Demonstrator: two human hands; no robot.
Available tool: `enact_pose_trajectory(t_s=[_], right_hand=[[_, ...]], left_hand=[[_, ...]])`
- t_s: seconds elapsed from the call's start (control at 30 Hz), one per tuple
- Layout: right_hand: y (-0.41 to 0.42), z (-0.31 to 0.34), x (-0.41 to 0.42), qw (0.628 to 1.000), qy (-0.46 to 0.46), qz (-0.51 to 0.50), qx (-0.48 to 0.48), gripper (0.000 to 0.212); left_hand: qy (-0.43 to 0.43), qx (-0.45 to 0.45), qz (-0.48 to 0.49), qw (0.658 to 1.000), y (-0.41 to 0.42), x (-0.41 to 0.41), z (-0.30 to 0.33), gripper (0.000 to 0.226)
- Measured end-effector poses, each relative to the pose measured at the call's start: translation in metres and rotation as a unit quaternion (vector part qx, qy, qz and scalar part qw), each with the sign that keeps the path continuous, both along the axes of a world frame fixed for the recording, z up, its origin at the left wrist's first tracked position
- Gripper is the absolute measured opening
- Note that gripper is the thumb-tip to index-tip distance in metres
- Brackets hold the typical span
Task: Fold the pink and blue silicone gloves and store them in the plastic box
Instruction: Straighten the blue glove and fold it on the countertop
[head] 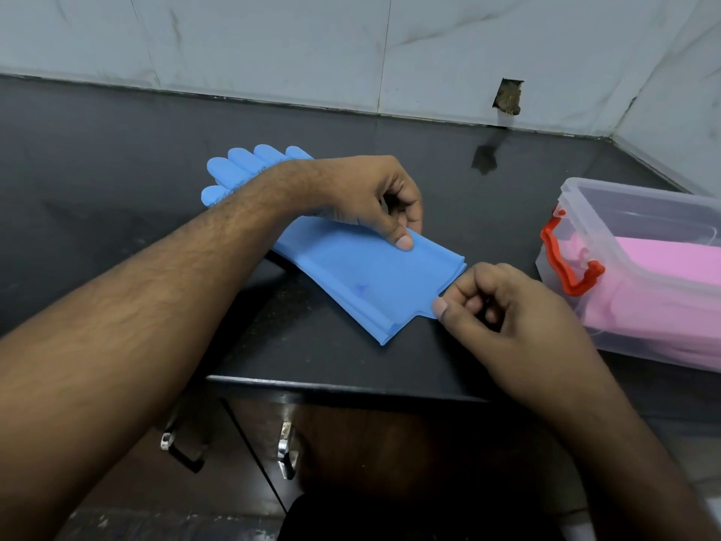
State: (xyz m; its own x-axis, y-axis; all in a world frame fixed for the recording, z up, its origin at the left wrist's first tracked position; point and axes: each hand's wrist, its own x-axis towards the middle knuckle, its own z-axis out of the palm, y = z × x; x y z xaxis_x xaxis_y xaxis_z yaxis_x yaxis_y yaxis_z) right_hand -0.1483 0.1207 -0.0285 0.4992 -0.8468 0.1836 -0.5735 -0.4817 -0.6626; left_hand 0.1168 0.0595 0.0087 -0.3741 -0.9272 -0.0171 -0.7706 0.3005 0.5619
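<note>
blue gloves (351, 275) flat on counter, cuff pinched by left hand (374, 201), right hand (495, 302)

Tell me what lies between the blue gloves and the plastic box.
Only bare black countertop lies between the blue gloves and the plastic box in the head view.

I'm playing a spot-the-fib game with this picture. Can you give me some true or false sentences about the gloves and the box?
1. The blue gloves lie on the dark counter. True.
2. The pink gloves are on the counter beside the blue ones. False: they are already inside the clear box.
3. The right hand pinches the cuff edge of the blue gloves. True.
4. The left hand is holding the box. False: its thumb presses on the blue gloves.
5. The box has a green handle. False: the handle is red.
</note>
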Motion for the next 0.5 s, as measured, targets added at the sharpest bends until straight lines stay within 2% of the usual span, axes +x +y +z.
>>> enact_pose_trajectory(t_s=[0.2,0.3,0.5], right_hand=[[0.002,-0.003,-0.012,0.998,-0.019,0.037,-0.037,0.004],[0.005,-0.003,-0.013,0.997,-0.027,0.035,-0.061,0.015],[0.004,-0.006,-0.01,0.997,-0.026,0.023,-0.07,0.009]], left_hand=[[-0.011,0.008,-0.005,1.0,0.001,-0.001,0.003,0.016],[-0.002,-0.001,-0.016,1.0,0.002,-0.003,0.004,0.016],[0.031,-0.01,-0.022,0.999,0.003,-0.005,0.004,0.016]])
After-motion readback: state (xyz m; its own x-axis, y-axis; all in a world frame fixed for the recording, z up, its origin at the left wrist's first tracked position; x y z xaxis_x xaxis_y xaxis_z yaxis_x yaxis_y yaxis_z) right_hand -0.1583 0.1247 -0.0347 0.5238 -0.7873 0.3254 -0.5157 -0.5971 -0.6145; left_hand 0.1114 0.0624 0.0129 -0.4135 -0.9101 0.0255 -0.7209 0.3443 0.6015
